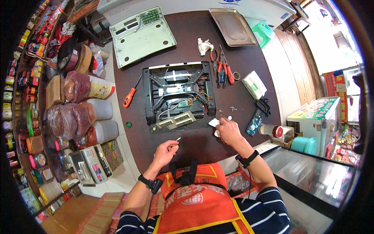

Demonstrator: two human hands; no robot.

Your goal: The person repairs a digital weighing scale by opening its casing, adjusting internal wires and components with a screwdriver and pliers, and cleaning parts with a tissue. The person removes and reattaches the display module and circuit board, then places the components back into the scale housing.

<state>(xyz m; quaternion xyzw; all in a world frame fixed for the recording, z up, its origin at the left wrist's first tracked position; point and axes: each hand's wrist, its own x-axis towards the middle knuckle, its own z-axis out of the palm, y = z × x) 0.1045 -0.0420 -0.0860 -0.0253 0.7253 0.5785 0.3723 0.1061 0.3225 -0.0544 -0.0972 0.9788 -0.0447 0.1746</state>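
My left hand (165,153) is closed, pinching a short thin stick with a white tip (178,139) above the near part of the table. Bent over a small white piece (214,123), the fingers of my right hand (229,132) are closed on it; whether it is tissue or plastic, I cannot tell. Beyond both hands lies an opened black electronic device (179,91), its metal frame, coloured wires and a small green board exposed. A grey display panel (179,120) lies along its near edge, close to both hands.
On the dark table (194,39) lie a pale green cover (146,39), an orange screwdriver (129,97), red-handled pliers (222,70), a crumpled tissue (204,46), a metal tray (233,27), a tape roll (237,76), a white-green packet (254,85) and loose screws (233,109). Packed shelves stand left.
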